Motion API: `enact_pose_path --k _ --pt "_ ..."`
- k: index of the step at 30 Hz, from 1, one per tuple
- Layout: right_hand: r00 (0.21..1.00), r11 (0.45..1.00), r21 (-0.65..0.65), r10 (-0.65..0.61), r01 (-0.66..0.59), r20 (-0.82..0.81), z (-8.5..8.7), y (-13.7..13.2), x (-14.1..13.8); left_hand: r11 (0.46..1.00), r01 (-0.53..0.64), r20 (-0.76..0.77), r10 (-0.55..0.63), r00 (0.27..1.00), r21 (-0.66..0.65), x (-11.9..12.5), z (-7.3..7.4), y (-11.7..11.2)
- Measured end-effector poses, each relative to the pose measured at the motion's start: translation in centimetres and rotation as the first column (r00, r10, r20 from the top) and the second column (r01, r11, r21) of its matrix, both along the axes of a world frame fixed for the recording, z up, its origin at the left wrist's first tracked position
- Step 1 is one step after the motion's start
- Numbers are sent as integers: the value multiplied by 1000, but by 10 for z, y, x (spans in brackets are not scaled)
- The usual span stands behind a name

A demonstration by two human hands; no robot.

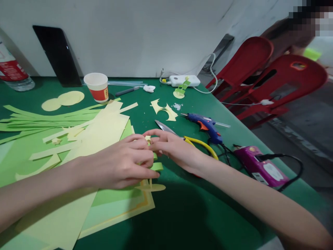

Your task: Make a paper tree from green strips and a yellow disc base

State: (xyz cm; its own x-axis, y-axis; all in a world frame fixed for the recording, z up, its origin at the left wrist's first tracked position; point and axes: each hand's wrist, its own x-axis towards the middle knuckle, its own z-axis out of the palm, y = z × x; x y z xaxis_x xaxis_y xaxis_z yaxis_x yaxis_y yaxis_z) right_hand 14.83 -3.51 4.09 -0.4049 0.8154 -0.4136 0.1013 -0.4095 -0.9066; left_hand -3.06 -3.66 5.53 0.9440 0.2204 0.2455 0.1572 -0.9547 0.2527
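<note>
My left hand (122, 163) and my right hand (171, 147) meet over the green table (187, 208), fingers pinched together on a small paper piece (148, 139) of pale yellow and green strips. A green strip (156, 166) curls down from it beside a yellow paper disc (153, 188) lying under my left hand. Both hands are closed on this paper piece. Yellow-handled scissors (182, 137) lie just behind my right hand.
Yellow and green paper sheets and strips (78, 139) cover the left of the table. A blue glue gun (206, 125), a purple device with cable (260, 166), a paper cup (97, 86), a white power bank (183, 80), a bottle (14, 74) and red chairs (273, 80) surround them.
</note>
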Motion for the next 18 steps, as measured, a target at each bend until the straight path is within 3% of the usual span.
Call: enact_pose_path --k 5,7,8,9,10,11,12,13,15,18 --pt "993 993 108 36 -48 110 3 4 1 1000 -2 97 3 995 -12 -2 -2 0" --pt "972 958 276 11 -78 236 5 10 14 997 -39 200 51 978 -62 -1 -3 0" --pt "945 908 407 -43 -98 325 6 13 25 991 -68 254 95 962 -113 0 -4 -1" --pt "888 819 563 -171 -114 427 7 16 38 979 -97 301 149 942 -181 0 -6 -2" --pt "765 739 658 -339 -144 548 7 19 54 958 -124 331 208 920 -259 1 -8 -2" --pt "593 690 703 -496 -175 634 6 21 71 929 -147 343 267 900 -339 2 -10 -3" --pt "403 681 707 -602 -192 689 4 23 89 896 -164 344 320 883 -413 2 -13 -3" --pt "320 695 697 -629 -176 709 0 24 106 862 -178 335 364 869 -475 2 -15 -3" --pt "236 741 657 -620 -140 749 -9 25 136 806 -190 317 422 849 -561 2 -20 -3" --pt "211 837 533 -503 -121 838 -26 30 162 769 -192 310 454 836 -610 2 -24 -3"
